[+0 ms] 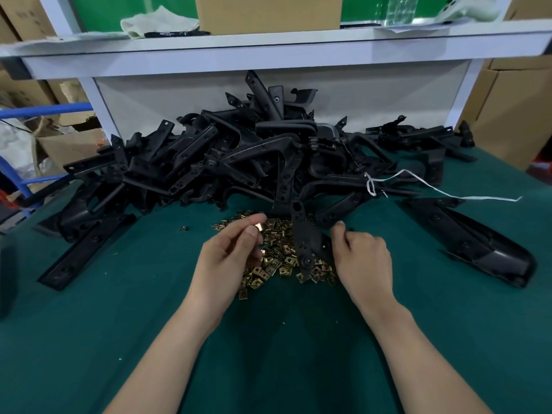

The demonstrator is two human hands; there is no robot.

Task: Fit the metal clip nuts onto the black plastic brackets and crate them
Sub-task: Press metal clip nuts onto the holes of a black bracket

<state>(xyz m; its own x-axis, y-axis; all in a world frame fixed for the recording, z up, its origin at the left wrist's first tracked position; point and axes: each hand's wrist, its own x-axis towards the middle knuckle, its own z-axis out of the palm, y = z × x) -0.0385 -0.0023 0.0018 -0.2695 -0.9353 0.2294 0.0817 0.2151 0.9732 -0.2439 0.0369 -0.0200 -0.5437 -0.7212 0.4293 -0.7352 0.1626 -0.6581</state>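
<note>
Site: probably a factory assembly station. Green-covered workbench (89, 339). Bulk heap of black plastic brackets (239, 150) at its far edge, loose clip nuts (277, 264) mid-bench, cardboard cartons (507, 115) beside it, white shelf (268, 49) above.

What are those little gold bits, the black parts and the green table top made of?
The clips: seemingly thin plated metal, brassy and shiny, glinting at folded edges. The brackets: likely moulded plastic, matte black, with ribs and holes. The cover: looks like green felt or rubber mat, dull, no glare; I cannot tell which.
</note>
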